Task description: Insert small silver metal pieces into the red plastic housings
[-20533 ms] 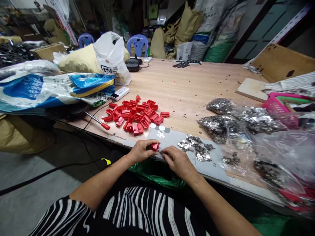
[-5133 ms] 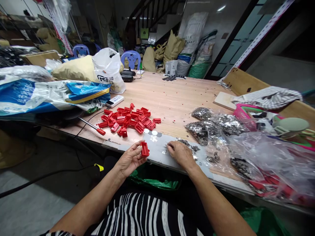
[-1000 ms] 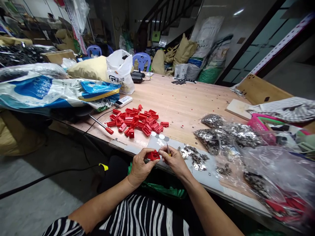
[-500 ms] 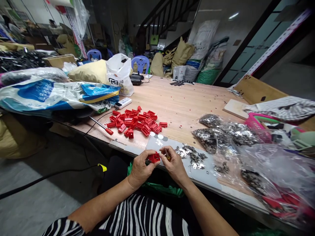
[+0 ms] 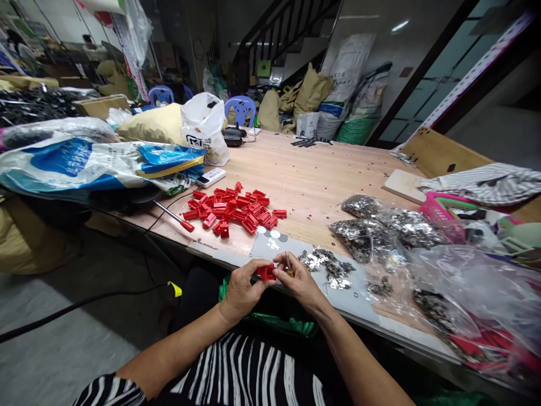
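**Two hands working a red clip at a cluttered bench**

The left hand (image 5: 243, 287) is closed around a small red clip (image 5: 266, 272), pinching it between thumb and fingers just above the near table edge. The right hand (image 5: 299, 279) meets it from the other side, fingertips touching the clip and pinched on a thin tool (image 5: 287, 264) with a yellow tip; what the tool is cannot be made out.

Just beyond the hands lies a grey mat (image 5: 291, 246) with loose metal bits (image 5: 327, 266) scattered on it. Farther back on the wooden table (image 5: 313, 175) sits a pile of red clips (image 5: 232, 207), with a red-handled screwdriver (image 5: 174, 217) to its left. Clear bags of metal parts (image 5: 380, 225) crowd the right side, and blue-and-white sacks (image 5: 84, 163) the left. Behind are blue chairs (image 5: 239, 108), stacked sacks and a staircase.
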Available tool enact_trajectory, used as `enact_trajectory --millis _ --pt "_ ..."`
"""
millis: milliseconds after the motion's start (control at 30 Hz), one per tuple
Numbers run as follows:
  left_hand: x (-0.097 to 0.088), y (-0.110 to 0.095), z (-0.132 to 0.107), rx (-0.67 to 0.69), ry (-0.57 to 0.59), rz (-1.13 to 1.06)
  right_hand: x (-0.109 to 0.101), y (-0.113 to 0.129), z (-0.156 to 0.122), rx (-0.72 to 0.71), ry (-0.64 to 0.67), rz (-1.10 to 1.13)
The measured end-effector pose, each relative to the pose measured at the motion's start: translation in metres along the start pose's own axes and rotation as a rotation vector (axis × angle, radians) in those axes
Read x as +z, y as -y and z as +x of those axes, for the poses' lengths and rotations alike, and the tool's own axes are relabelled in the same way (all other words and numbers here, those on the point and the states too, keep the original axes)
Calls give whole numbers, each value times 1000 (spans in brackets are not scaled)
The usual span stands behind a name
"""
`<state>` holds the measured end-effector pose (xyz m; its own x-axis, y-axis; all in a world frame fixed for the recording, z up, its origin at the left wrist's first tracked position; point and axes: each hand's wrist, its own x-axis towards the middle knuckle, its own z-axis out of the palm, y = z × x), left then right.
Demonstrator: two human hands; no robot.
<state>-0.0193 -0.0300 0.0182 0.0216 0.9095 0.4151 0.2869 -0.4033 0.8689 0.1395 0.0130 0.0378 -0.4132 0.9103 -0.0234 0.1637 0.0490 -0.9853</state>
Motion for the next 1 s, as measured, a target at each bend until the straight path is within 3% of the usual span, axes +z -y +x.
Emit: enact_trajectory --millis 200,467,767,1000 --pt "1 -1 3 -149 -45 -113 -7 -1 -7 47 2 15" --pt "0 2 1 -142 -21 -115 -12 -9 -10 -30 -56 -201" --pt "0 1 -1 -85 1 -171 -2 0 -6 160 105 132" --pt "-10 12 4 -115 87 -52 -3 -2 -10 -4 -15 -242"
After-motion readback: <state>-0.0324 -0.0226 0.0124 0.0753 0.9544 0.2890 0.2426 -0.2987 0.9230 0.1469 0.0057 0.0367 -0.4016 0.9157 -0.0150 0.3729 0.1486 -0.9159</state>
